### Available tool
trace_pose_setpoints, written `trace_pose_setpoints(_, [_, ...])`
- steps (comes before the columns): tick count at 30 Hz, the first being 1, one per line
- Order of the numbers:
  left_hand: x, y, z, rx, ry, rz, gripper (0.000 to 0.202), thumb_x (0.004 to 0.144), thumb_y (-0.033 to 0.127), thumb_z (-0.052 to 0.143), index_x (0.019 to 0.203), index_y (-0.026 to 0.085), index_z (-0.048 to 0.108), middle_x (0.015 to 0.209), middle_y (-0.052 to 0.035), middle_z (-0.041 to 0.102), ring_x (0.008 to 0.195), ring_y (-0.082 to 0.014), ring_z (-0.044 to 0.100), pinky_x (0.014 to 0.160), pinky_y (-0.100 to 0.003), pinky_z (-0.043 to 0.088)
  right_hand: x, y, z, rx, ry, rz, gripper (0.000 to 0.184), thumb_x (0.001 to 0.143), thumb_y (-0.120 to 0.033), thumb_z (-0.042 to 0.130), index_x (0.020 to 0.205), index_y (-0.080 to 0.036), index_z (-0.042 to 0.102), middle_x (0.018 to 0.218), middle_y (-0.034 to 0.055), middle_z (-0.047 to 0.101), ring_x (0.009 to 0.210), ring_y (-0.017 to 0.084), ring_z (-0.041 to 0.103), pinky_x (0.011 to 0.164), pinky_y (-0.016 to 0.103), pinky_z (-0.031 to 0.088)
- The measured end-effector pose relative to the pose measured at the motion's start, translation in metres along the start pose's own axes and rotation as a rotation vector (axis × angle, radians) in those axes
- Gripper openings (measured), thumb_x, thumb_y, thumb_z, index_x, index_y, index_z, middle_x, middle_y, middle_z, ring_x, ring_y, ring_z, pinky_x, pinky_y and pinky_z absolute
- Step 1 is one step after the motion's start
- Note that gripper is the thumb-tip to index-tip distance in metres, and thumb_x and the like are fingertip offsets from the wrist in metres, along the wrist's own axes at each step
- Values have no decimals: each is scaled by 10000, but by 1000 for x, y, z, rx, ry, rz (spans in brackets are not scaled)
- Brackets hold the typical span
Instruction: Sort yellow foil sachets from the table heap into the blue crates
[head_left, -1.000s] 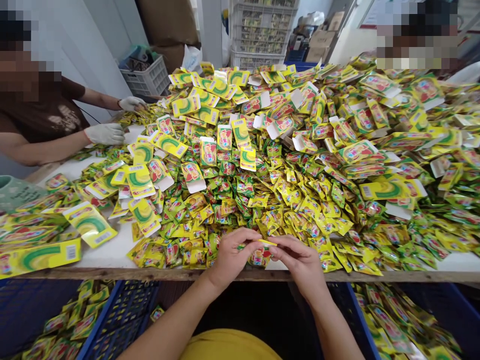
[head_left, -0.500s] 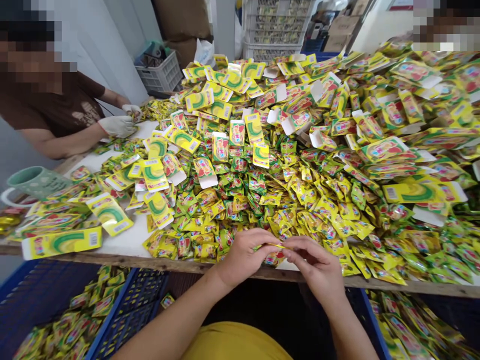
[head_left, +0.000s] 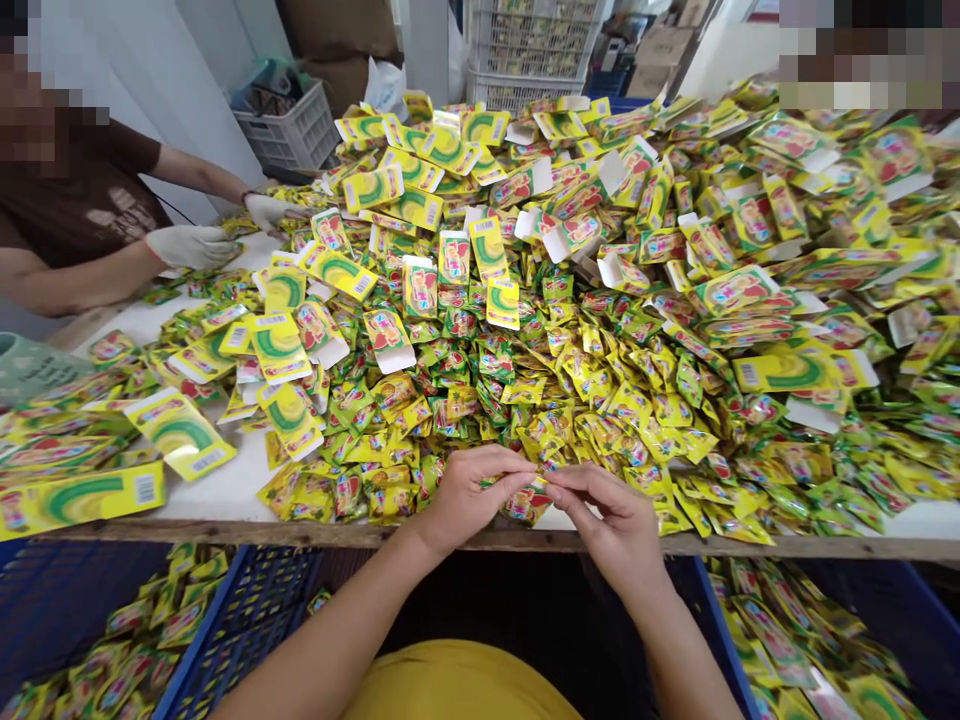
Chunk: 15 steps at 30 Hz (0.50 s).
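Note:
My left hand (head_left: 472, 498) and my right hand (head_left: 611, 510) meet over the front edge of the table, their fingertips pinched. Between them is a thin yellow-and-green packet (head_left: 540, 483), seen nearly edge-on and mostly covered by fingers. Just below the fingertips shows a packet with a red print (head_left: 526, 507); whether it lies on the table or hangs from my fingers I cannot tell. Small shiny sachets (head_left: 592, 385), yellow and green, are heaped right in front of both hands. Printed cardboard boxes (head_left: 420, 287), some with open white flaps, lie on and behind the heap.
Blue crates (head_left: 196, 630) holding filled boxes stand below the table edge (head_left: 247, 533) on both sides. At left, a co-worker's gloved hands (head_left: 193, 246) are over the heap, near a green mug (head_left: 34, 370). White crates (head_left: 529, 45) are stacked behind; another person is at far right.
The view has shifted, so the table appears further left. My hands stay together, pinching the packet. The co-worker's gloved hands have moved apart, one reaching toward the heap.

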<state>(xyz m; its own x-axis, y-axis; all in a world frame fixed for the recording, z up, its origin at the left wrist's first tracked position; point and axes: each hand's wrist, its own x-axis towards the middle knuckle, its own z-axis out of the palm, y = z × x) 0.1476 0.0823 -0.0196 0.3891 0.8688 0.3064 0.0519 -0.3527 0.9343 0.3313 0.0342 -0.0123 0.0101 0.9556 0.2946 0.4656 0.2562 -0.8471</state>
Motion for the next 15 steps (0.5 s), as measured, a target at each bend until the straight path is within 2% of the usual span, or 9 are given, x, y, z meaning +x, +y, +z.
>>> trace_pose_setpoints(4, [-4,-5,-5,41,-119,92,197,842,257,641,1012,219,734,1025,-74,725,945,-174,675,876,-288,530,-5,-1,4,-123,-51,-129,143,824,-251,671,963,-235,700,969,65,680,921,211,642,764,336,543])
trace_pose_setpoints(7, [-10,-6,-6,73,-170,110,281,883,225,582,1149,244,670,1134,-66,697,1040,-171,650,943,-296,503,-13,2,10,-201,31,-169,201,845,-223,642,1041,-252,672,988,61,669,932,214,634,767,343,537])
trace_pose_setpoints(11, [-17,-6,-8,128,-182,109,402,921,224,514,1322,241,526,1194,-72,672,1062,-170,644,955,-282,495,-22,5,17,-247,125,-211,328,845,-172,637,1149,-294,634,1035,53,673,918,218,632,827,385,505])
trace_pose_setpoints(15, [-20,-8,-6,231,-226,92,389,943,264,457,1321,220,536,1214,-60,655,1071,-160,638,974,-229,475,-30,1,19,-203,190,-227,268,851,-198,629,1083,-321,681,1037,56,671,929,245,631,864,431,479])
